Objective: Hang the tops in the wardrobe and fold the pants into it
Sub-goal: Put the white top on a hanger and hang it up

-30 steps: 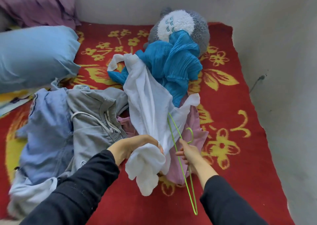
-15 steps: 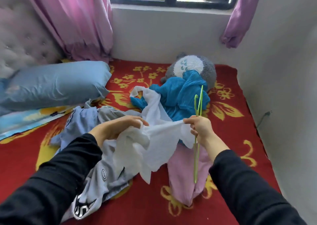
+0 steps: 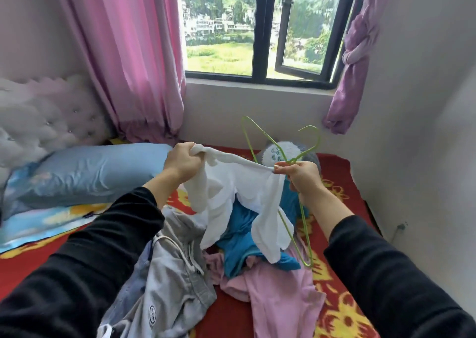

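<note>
A white top (image 3: 239,198) hangs stretched in the air between my two hands above the bed. My left hand (image 3: 184,161) grips one bunched end of it. My right hand (image 3: 300,176) pinches the other end and also holds a green wire hanger (image 3: 280,152), whose hook points up and whose lower bar runs down behind the cloth. Below lie a blue top (image 3: 247,245), a pink garment (image 3: 280,299) and grey drawstring pants (image 3: 170,275) in a pile.
The pile lies on a red flowered blanket (image 3: 342,309). A blue pillow (image 3: 90,172) is at the left and a grey plush toy (image 3: 277,153) sits behind the hanger. Pink curtains (image 3: 134,61), a window and white walls bound the bed.
Both hands have risen and moved apart, lifting the white top off the pile and pulling it taut. The hanger turned from hanging downward to hook up. My view has tilted up.
</note>
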Motion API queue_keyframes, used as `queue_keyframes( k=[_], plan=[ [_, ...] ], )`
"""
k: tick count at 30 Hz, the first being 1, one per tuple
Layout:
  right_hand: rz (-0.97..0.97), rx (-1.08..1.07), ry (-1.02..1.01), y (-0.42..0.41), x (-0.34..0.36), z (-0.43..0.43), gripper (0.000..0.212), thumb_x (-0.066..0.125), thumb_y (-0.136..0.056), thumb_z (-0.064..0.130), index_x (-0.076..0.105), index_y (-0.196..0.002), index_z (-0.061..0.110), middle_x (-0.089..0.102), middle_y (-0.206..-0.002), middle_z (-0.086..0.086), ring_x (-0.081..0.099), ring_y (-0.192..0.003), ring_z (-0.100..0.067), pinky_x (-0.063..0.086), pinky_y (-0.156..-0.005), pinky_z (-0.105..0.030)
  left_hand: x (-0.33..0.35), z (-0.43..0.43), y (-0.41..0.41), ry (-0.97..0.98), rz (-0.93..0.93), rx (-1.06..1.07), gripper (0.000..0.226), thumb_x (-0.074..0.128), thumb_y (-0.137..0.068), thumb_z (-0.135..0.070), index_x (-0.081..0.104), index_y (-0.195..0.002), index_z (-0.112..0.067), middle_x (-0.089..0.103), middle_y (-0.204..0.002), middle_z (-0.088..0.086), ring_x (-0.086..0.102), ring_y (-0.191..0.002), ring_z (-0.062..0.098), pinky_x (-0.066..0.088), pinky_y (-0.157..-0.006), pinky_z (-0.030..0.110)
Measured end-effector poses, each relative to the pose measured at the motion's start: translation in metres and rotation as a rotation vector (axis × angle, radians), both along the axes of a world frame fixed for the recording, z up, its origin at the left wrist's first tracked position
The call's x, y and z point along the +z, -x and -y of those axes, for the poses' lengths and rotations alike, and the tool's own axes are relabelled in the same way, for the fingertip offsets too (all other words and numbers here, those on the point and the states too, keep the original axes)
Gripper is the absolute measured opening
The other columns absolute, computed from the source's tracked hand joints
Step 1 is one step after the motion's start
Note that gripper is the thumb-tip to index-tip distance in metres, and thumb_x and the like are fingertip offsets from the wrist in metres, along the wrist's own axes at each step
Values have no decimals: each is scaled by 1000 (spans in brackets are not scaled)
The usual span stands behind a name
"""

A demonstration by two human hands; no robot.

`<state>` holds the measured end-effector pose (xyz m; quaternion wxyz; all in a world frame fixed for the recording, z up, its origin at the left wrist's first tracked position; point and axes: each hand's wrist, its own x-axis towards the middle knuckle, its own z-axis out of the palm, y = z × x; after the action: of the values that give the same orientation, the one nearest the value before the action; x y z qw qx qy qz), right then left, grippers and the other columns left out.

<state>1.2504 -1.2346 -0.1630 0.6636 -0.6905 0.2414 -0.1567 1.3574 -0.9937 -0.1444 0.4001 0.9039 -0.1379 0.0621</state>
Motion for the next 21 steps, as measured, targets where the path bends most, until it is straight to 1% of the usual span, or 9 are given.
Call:
queue_keyframes(
  k=[3,5,8,10,12,15,18,19,21],
  plan=[
    [40,-2,-38,-3,-1,-2,17,71,-76,2,74,-93,7,57,-63,6,38,-51,-9,31,-44,-18,19,15,6,379,-204,-121,21,55,-90,-17,60,-69,-20,57,-65,-8,49,-71,14,41,-62,25],
    [44,81,-125,-3,-7,-7,25,67,-73,-7,71,-93,8,62,-72,1,41,-51,-7,30,-42,-16,30,25,12,532,-285,-202,19,56,-93,-14,63,-76,-18,60,-65,-8,51,-70,13,44,-64,22],
    [28,264,-193,2,-18,-23,25,63,-72,-15,66,-84,7,58,-73,0,45,-55,-7,25,-42,-16,38,39,16,611,-395,-317,18,55,-95,-15,68,-83,-17,68,-75,-3,59,-73,13,49,-68,24],
    [15,394,-190,4,-24,-32,16,66,-75,-7,66,-87,5,61,-71,2,45,-55,-6,25,-44,-17,40,48,16,619,-441,-379,14,57,-95,-19,68,-93,-12,66,-87,5,61,-79,16,50,-69,27],
    [16,435,-173,1,-27,-38,16,73,-72,8,65,-86,5,56,-64,4,36,-51,-6,21,-46,-20,35,58,13,647,-502,-418,20,60,-93,-23,67,-103,-8,65,-93,9,61,-81,18,51,-70,27],
    [12,266,-96,-9,-23,-44,20,70,-79,14,53,-69,10,33,-60,-1,21,-50,-11,16,-44,-22,25,66,9,694,-617,-474,37,62,-92,-29,61,-118,-3,62,-98,12,61,-80,19,52,-69,26],
    [14,128,-26,-22,-17,-43,35,57,-86,8,37,-59,17,29,-61,-5,20,-43,-9,18,-38,-19,13,57,2,683,-749,-538,57,67,-80,-45,60,-124,-9,66,-105,9,62,-94,18,49,-87,31],
    [21,96,-48,-25,-14,-42,36,57,-87,9,36,-59,17,30,-60,-5,21,-41,-9,19,-37,-19,8,51,0,688,-770,-560,54,66,-81,-46,61,-124,-14,67,-106,6,62,-96,16,49,-88,31],
    [43,20,-150,-31,-7,-38,38,58,-91,16,39,-58,17,33,-53,-2,22,-37,-8,20,-34,-17,-9,39,-6,762,-779,-505,43,61,-84,-45,65,-117,-18,66,-102,5,60,-89,16,50,-81,32]
  ],
)
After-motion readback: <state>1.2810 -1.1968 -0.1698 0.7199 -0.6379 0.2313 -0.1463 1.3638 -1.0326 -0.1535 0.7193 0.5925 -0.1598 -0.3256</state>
